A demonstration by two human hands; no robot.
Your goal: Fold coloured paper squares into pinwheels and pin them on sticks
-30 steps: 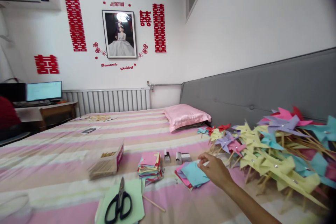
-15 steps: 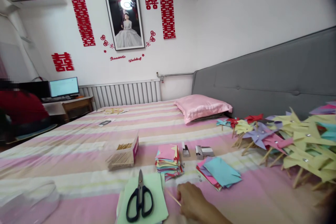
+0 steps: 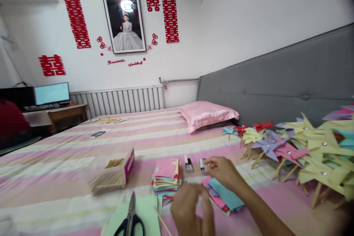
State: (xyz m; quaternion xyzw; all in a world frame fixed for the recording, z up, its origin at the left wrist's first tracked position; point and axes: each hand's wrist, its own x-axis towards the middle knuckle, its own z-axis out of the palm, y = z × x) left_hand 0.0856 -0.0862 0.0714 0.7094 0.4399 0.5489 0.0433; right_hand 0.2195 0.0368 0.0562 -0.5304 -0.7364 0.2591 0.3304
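Note:
My left hand [image 3: 190,210], blurred, has its fingers curled in front of the coloured paper. A thin wooden stick [image 3: 163,222] runs up and left from beside its lower fingers; the grip itself is hidden. Farther off, my right hand [image 3: 222,171] reaches in with thumb and fingertips drawn together at a small white box [image 3: 202,166]. What lies between those fingertips is too small to make out. Under my right hand lie pink and blue paper squares [image 3: 225,193]. A stack of coloured paper squares [image 3: 166,177] stands left of both hands.
Black-handled scissors [image 3: 131,215] rest on green paper [image 3: 149,212]. A clear box of sticks [image 3: 110,180] stands at left, a second small box [image 3: 188,164] behind the stack. Many paper pinwheels [image 3: 301,151] crowd the right side. Behind are a pink pillow [image 3: 208,114] and grey headboard [image 3: 276,70].
My right hand has come into view and reached the small white box. My left hand, seen earlier with the stick, has turned its fingers upward. The view has swung right.

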